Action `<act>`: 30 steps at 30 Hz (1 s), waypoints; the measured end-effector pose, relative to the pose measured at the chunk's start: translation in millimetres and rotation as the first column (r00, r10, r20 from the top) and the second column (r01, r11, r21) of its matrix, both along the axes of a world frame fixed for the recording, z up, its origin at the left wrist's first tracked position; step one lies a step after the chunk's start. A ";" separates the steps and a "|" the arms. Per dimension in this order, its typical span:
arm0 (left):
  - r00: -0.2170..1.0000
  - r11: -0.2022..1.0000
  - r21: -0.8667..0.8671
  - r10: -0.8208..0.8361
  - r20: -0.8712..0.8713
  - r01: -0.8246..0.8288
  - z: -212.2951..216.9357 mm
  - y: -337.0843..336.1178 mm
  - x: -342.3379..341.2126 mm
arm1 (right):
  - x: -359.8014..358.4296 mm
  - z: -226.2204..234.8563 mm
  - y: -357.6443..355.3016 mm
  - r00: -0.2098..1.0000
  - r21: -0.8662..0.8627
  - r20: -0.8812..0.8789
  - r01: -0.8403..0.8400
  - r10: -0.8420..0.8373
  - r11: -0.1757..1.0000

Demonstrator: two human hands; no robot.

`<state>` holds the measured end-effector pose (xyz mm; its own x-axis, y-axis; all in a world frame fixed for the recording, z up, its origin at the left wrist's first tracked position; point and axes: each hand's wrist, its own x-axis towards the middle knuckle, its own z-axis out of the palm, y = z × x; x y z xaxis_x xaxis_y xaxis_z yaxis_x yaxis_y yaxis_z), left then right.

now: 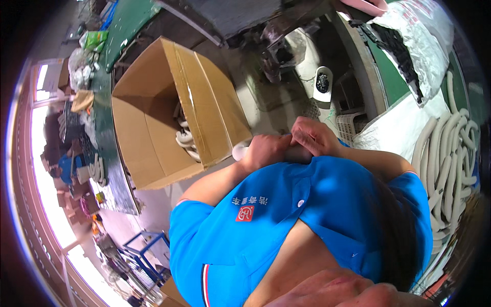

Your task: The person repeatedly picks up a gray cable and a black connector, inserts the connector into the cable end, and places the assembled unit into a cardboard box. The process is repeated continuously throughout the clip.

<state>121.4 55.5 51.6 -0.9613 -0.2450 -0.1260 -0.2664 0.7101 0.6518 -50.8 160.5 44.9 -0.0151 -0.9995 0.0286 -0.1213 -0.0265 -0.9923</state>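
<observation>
1. The left hand [266, 148] is curling tight around a pale, cream-coloured hose piece [239, 151], whose rounded end is poking out past the fist toward the cardboard box [153, 138].
2. The right hand [314, 137] is pressing in against the left, fingers folded over the same piece; how much of it they are grasping is hidden between the hands.
3. Both hands are meeting just above the person's blue polo shirt [296, 215], close to the chest.
4. The open box is sitting just beside the hands, with more curved pale hoses [185, 138] lying inside it.
5. Off on the right, a pile of long pale hoses [450, 163] is lying on a white sheet [396, 128], well apart from the hands.
</observation>
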 end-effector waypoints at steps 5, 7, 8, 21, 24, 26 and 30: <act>0.924 0.951 0.148 0.299 -0.237 -0.270 11.0 -6.1 -20.2 | -25.8 14.0 -16.7 0.643 0.079 0.709 0.335 -0.289 0.939; 0.532 0.618 0.523 0.782 -0.326 -0.588 -23.1 -28.7 4.7 | -45.6 -3.4 -9.1 0.605 0.073 0.517 0.674 -0.606 0.735; 0.501 0.538 0.688 0.817 -0.285 -0.487 -6.3 -42.6 10.3 | -61.6 -28.5 0.1 0.556 0.069 0.286 0.800 -0.780 0.596; 0.823 0.638 0.642 0.568 -0.019 -0.425 -91.1 -69.7 -59.9 | -53.0 -33.5 25.9 0.621 -0.149 0.780 0.068 0.075 0.986; 0.822 0.589 0.776 0.313 -0.476 0.225 19.7 -16.2 -134.2 | -50.4 -28.6 31.0 0.750 -0.106 0.654 -0.045 0.103 0.993; 0.772 0.625 0.697 0.228 -0.593 0.351 56.8 -4.7 -157.8 | -40.7 -24.3 34.0 0.834 -0.039 0.551 -0.019 0.038 0.999; 0.804 0.682 0.650 0.153 -0.575 0.335 73.4 12.1 -173.4 | -35.9 -42.0 39.5 0.882 -0.040 0.471 -0.010 0.027 0.999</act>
